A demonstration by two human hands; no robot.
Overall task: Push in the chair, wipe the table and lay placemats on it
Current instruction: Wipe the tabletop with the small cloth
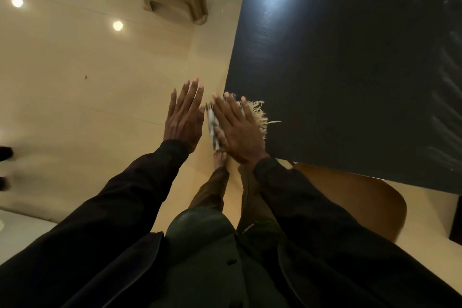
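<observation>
- The right hand (237, 130) lies flat, fingers spread, pressing a fringed cloth (257, 114) onto the near-left corner of the dark table (350, 70); it pins rather than clenches.
- The left hand (183, 117) hovers open and empty just beside it, over the floor and off the table edge.
- The cloth's long axis seems to follow the fingers, its fringe pointing away across the table.
- The unwiped tabletop stretches ahead and to the right, so the right hand is the nearer one.
- The chair (362, 197) sits partly tucked under the table's near edge.
</observation>
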